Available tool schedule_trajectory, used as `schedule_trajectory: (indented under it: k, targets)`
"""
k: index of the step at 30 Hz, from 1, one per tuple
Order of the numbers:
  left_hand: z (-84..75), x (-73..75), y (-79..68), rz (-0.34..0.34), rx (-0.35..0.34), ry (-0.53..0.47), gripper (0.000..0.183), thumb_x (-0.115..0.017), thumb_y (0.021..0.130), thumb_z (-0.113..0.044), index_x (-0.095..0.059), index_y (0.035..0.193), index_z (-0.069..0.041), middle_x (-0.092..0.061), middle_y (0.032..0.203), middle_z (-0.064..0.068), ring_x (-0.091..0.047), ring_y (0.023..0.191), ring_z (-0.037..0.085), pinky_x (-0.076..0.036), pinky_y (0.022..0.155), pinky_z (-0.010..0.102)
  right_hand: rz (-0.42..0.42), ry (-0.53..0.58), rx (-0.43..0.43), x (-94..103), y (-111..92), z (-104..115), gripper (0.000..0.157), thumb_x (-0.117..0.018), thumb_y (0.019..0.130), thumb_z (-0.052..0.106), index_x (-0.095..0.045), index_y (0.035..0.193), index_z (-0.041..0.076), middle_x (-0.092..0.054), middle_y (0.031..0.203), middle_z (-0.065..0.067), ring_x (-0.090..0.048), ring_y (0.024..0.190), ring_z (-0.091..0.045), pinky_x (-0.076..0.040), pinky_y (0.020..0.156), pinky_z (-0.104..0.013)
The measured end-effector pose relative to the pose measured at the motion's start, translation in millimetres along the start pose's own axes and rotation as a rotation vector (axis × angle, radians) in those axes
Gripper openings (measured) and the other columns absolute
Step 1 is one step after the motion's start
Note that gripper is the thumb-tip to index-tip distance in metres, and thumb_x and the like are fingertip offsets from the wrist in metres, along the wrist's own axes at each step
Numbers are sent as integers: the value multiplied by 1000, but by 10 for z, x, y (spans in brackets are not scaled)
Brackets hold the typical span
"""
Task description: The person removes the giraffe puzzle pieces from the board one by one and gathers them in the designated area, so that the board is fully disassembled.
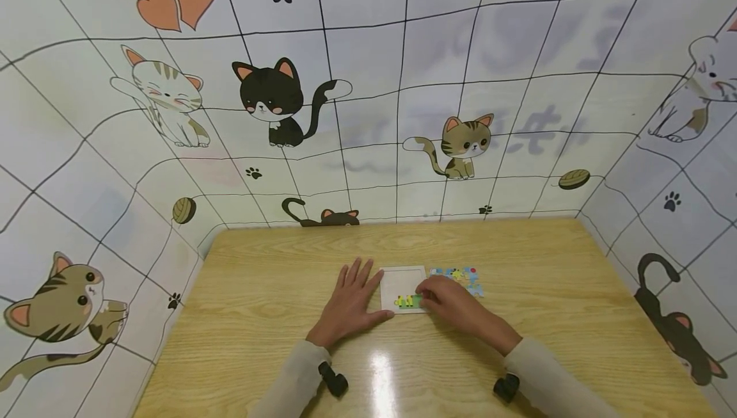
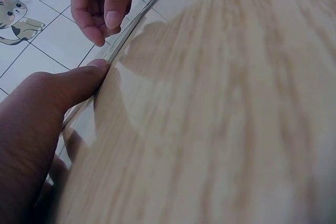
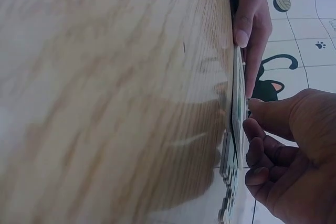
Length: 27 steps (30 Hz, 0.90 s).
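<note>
A white square puzzle tray [image 1: 402, 278] lies on the table, with a short row of green and yellow jigsaw pieces [image 1: 405, 301] along its bottom edge. My left hand [image 1: 350, 303] lies flat with spread fingers at the tray's left side. Its thumb [image 2: 89, 80] rests at the tray's near edge in the left wrist view. Over the tray's lower right, my right hand [image 1: 451, 303] has curled fingers, with thumb and fingertips [image 3: 255, 107] pinching a small puzzle piece, mostly hidden. Blue joined jigsaw pieces [image 1: 475, 290] lie just right of the tray, partly behind that hand.
The wooden table [image 1: 276, 271] meets white walls [image 1: 368, 98] printed with cartoon cats and grid lines at the back and both sides. Dark wrist cameras [image 1: 334, 379] sit on both sleeves.
</note>
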<state>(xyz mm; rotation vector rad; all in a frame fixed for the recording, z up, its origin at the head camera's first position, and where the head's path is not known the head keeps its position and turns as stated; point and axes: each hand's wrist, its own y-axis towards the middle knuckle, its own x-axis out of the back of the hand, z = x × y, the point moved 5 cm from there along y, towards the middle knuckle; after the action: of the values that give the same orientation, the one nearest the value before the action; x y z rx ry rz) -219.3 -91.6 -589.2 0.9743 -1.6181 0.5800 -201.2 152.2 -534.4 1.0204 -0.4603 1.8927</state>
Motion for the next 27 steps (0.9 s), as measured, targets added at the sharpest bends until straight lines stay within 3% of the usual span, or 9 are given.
schedule_trajectory:
  k: [9,18,27]
  targets:
    - [-12,16,-7,-10,-8,7,99,-50,100,-83,-37,174,-19,-18,184,14,-10,170,39,-9,136,62,3,-23,39,-79,85,105,18,-78,102,8,-79,120,4,-68,96,10,-62,90,-7,-60,87,-42]
    - [-24,23,-4,-2,-4,-8,98,-54,100,-80,-38,174,-18,-19,183,14,-9,170,39,-7,136,62,39,-40,46,-158,103,140,24,-80,102,10,-77,125,3,-70,106,1,-66,96,-13,-61,86,-39]
    - [-11,13,3,-1,2,-12,98,-55,100,-79,-37,174,-18,-19,183,14,-9,171,39,-7,136,61,48,-48,48,-171,108,150,25,-81,101,12,-76,125,3,-67,104,2,-63,94,-12,-60,83,-38]
